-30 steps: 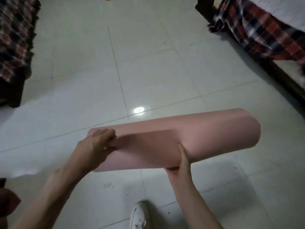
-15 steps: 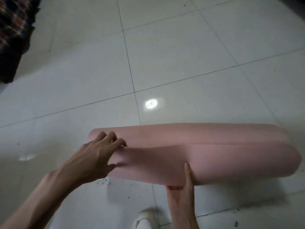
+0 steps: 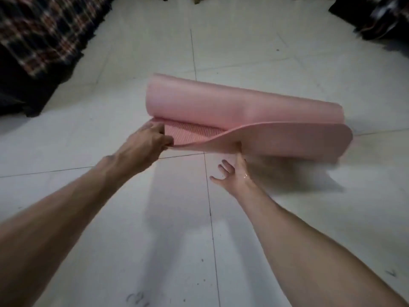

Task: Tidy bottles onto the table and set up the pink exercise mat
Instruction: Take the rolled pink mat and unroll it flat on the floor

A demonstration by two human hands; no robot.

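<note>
The pink exercise mat (image 3: 232, 107) hangs in the air in front of me, still mostly rolled, above the white tiled floor. Its loose end flap has peeled away from the roll toward me and shows a ribbed inner face. My left hand (image 3: 146, 142) pinches the left corner of that flap. My right hand (image 3: 232, 173) reaches up under the flap's middle, with the thumb hidden behind the mat and the other fingers spread below. No bottles are in view.
A bed with a plaid blanket (image 3: 42, 38) stands at the upper left. A dark frame with another plaid cloth (image 3: 380, 16) sits at the upper right. White floor tiles (image 3: 221, 251) lie between them and below my arms.
The mat's end flap has come loose from the roll and the roll now hangs farther from me. Both arms have stretched forward and the view has tilted up toward the room.
</note>
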